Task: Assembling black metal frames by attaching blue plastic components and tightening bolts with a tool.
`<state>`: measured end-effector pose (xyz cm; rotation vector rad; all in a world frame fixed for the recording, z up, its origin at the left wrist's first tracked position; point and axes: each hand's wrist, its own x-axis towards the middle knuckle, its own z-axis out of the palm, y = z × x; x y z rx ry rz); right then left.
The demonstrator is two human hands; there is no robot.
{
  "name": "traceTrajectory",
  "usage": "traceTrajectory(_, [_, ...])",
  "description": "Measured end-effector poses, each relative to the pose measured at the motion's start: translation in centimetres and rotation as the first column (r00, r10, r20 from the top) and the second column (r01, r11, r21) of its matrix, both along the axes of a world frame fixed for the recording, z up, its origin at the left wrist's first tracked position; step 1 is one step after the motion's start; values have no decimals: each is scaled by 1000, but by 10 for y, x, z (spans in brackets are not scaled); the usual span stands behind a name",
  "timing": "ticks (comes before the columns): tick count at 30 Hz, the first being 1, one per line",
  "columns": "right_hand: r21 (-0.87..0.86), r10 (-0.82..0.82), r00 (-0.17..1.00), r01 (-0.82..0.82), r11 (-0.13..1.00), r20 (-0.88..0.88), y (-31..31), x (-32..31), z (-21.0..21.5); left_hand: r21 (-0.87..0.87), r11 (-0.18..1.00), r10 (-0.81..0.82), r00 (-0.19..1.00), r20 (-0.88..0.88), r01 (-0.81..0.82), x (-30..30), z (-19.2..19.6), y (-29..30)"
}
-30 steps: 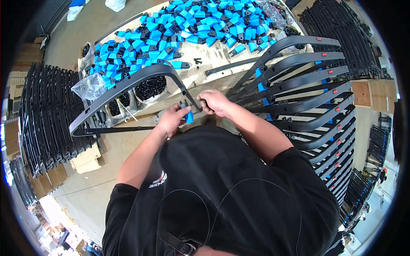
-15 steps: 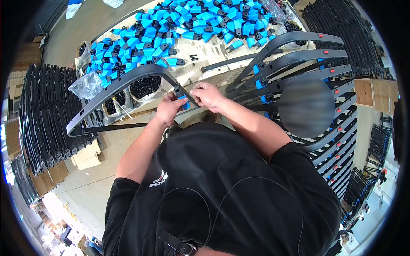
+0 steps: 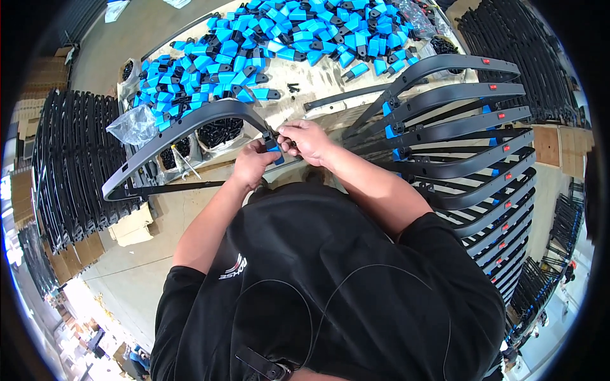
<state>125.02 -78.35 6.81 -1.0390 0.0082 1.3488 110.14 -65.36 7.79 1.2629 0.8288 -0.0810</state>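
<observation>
A bent black bar frame arches in front of me at the left, one end between my hands. My left hand is closed around a blue plastic piece at that end, thumb pressed on it. Close beside it, my right hand pinches at the black joint just above the blue piece. Whatever lies between its thumb and fingertips is too small and covered to name. Across the table, beyond both hands, spreads a large pile of blue-and-black plastic pieces.
Open bags of small black parts stand at the table's near edge beside a clear plastic bag. Stacked curved black frames rise close on the right. More black frames are stacked at the left. Cardboard lies on the floor.
My right hand has shifted slightly left and up, its fingertips now against the joint. The left hand keeps its hold. A round grey blur over the right-hand stack is gone.
</observation>
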Motion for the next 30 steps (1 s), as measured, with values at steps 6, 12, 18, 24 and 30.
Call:
traceTrajectory(6, [84, 42, 995, -34, 996, -93, 4, 4, -7, -70, 998, -2, 1000, -14, 1, 7, 16, 1])
traceTrajectory(12, [91, 34, 967, -11, 996, -253, 5, 2, 0, -211, 976, 69, 996, 52, -57, 1, 12, 3])
traceTrajectory(18, [109, 178, 957, -156, 982, -230, 6, 5, -21, -314, 946, 110, 992, 65, -84, -4, -6, 7])
traceTrajectory(24, [-168, 331, 930, -305, 937, 162, 17, 6, -1, -336, 941, 47, 998, 47, -28, -5, -5, 8])
traceTrajectory(30, [-199, 363, 898, -320, 926, 248, 19, 0, -5, -237, 972, 23, 998, 67, -7, -11, -5, 5])
